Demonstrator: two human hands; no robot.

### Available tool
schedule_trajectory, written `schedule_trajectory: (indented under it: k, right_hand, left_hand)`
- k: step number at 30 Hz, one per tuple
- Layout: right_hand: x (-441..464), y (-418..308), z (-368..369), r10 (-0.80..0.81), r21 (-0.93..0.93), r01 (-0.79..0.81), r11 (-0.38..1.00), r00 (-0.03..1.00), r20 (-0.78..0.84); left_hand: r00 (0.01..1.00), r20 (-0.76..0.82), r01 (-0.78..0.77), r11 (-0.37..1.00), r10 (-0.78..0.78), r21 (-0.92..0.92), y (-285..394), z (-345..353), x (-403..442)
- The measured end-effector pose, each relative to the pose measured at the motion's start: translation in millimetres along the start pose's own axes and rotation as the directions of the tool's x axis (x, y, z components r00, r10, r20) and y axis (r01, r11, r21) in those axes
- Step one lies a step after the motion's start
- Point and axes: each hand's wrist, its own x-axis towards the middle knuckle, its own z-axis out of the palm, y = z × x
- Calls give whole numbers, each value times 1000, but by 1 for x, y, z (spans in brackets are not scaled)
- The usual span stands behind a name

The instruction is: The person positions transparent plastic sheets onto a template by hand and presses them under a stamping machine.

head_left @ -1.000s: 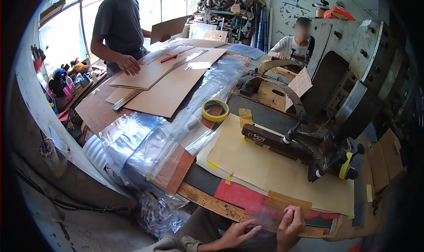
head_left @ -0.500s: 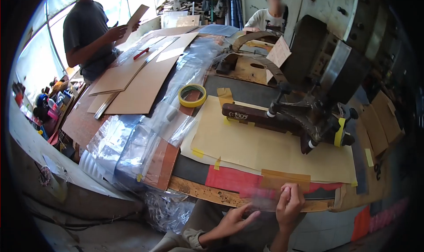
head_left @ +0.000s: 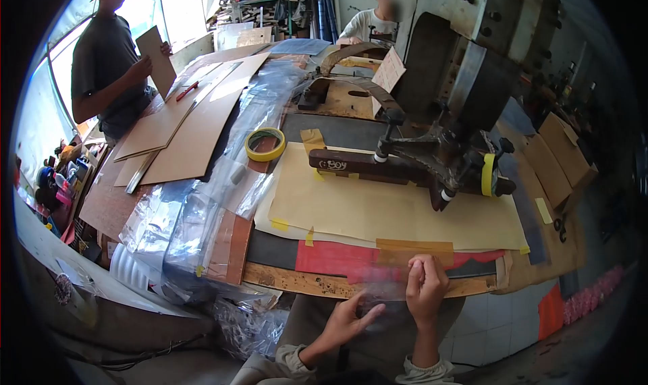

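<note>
At the front edge of the bench, my right hand point(head_left: 426, 285) is closed in a pinch, with a thin clear film stretching leftward from it. My left hand point(head_left: 347, 322) lies lower and to the left, fingers apart, beside the blurred film. Just beyond my hands are a strip of brown tape point(head_left: 398, 251) and a red sheet point(head_left: 334, 259). Behind them lies a large cream paper point(head_left: 351, 213) held by small yellow tape pieces. A dark bar marked with white writing point(head_left: 368, 163), part of a black metal clamp point(head_left: 445, 162), rests over the paper.
A yellow tape roll point(head_left: 265, 145) sits on plastic sheets point(head_left: 196, 216) at the left. Brown boards point(head_left: 202, 142) with a red pen lie farther back. One person point(head_left: 111, 68) stands at the far left holding a board; another person point(head_left: 370, 24) is behind the machine. Scissors point(head_left: 559, 230) lie right.
The view has turned right, so the bench appears farther left and higher. The standing person now holds the board upright in both hands. My hands keep nearly the same pose.
</note>
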Motion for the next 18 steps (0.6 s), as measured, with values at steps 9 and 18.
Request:
schedule_trajectory:
  k: [9,18]
  right_hand:
    - [-34,1,-15,201,659,-193,727,977,65]
    - [-157,16,-8,248,639,-769,-4,618,746]
  left_hand:
    - [978,196,109,977,-72,-185,8,-21,-39]
    - [496,862,-405,850,-103,335,8,-4,-49]
